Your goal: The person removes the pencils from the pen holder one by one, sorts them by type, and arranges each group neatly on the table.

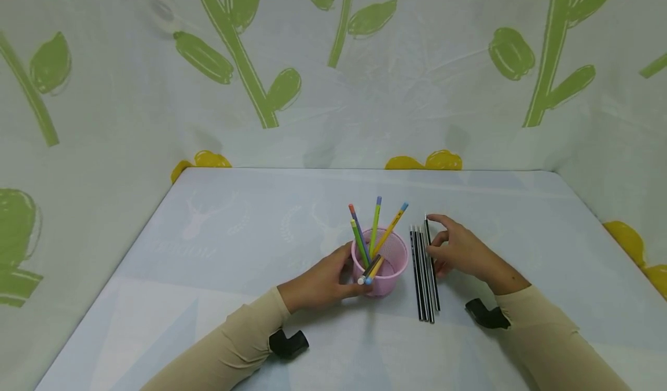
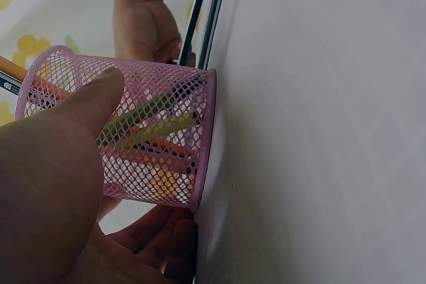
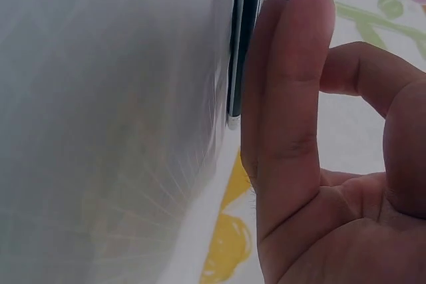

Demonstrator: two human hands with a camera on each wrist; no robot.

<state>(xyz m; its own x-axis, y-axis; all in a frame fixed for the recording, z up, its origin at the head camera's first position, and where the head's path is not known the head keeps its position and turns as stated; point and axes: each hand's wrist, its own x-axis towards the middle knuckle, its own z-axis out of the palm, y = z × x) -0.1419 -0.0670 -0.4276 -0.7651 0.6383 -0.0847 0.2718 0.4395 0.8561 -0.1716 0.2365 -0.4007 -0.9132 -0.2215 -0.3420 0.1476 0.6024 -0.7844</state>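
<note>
My left hand (image 1: 320,278) is wrapped around a pink mesh pen cup (image 1: 384,287) standing on the table. In the left wrist view, its thumb lies across the mesh wall (image 2: 150,177) and the other fingers are partly behind the cup. Several pencils (image 1: 376,223) in bright colours, with differently coloured ends, lean inside it. Just right of the cup lies a row of black-and-silver pencils (image 1: 422,298), side by side. My right hand (image 1: 464,252) pinches one black pencil (image 1: 437,298) at the row's right edge, index finger reaching to its far end. In the left wrist view this pencil (image 2: 190,34) stands off from the others.
A pale patterned cloth (image 1: 250,217) covers the table. White fabric walls (image 1: 417,90) with green leaf prints rise behind it and at both sides. Black wrist mounts (image 1: 288,344) show below both sleeves.
</note>
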